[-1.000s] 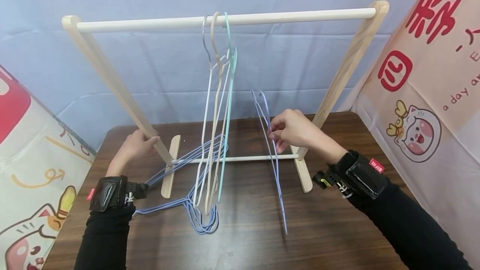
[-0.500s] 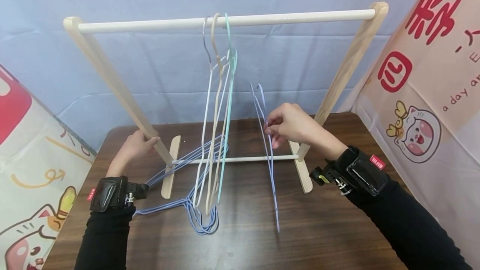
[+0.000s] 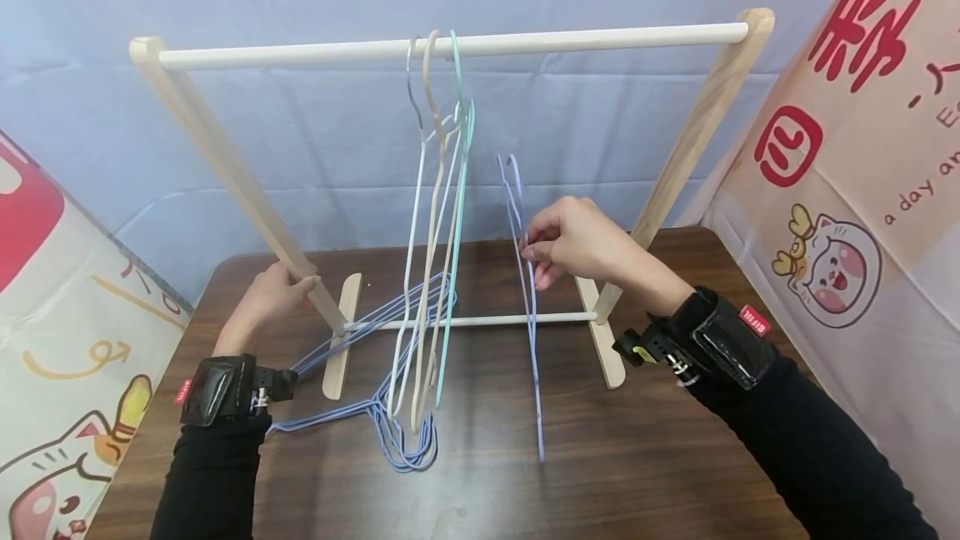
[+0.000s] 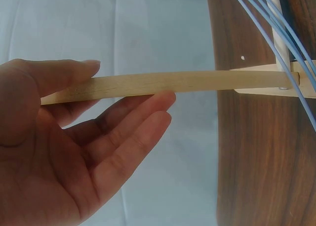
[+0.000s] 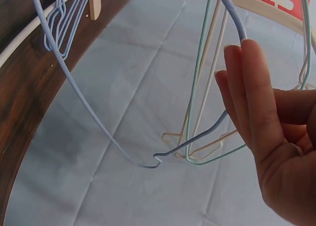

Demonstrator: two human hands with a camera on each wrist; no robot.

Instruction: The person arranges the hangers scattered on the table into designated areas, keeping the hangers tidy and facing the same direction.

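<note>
Over the brown desk (image 3: pixel 637 448), the right hand (image 3: pixel 573 240) pinched a lavender wire hanger (image 3: pixel 534 348) lengthwise toward the back edge; the left hand (image 3: pixel 272 294) gripped a blond-wood post (image 3: pixel 232 161).

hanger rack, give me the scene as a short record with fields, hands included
left hand: grips the left upright
right hand: pinches a lavender hanger, hook below the top rail
on the top rail: white hanger, beige hanger, mint hanger
bunched low down: blue hangers, crossing the lower rail; exact count unclear
surface: brown table
</note>
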